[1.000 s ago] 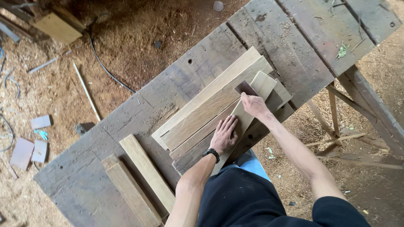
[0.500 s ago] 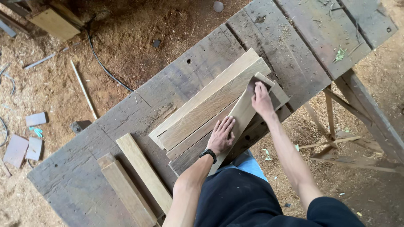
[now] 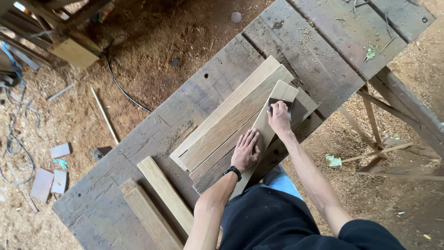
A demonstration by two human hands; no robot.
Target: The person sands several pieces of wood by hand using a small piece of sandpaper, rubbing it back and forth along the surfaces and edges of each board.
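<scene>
Several long wooden boards (image 3: 231,118) lie side by side on a worn grey workbench (image 3: 296,51). A narrower pale strip (image 3: 266,127) rests slanted on top of them. My left hand (image 3: 246,150) lies flat on this strip near its middle, a black watch on the wrist. My right hand (image 3: 279,116) is closed on a small dark flat scraper (image 3: 279,102) pressed onto the strip close to its far end.
Two short pale planks (image 3: 162,199) lie on the bench at the lower left. The sawdust-covered floor holds a black cable (image 3: 121,85), a thin stick (image 3: 104,115), small grey tile pieces (image 3: 51,173) and timber scraps. Bench leg braces (image 3: 374,125) stand at right.
My right hand has slid with the scraper up the strip toward its far end. The left hand has stayed pressed on the strip.
</scene>
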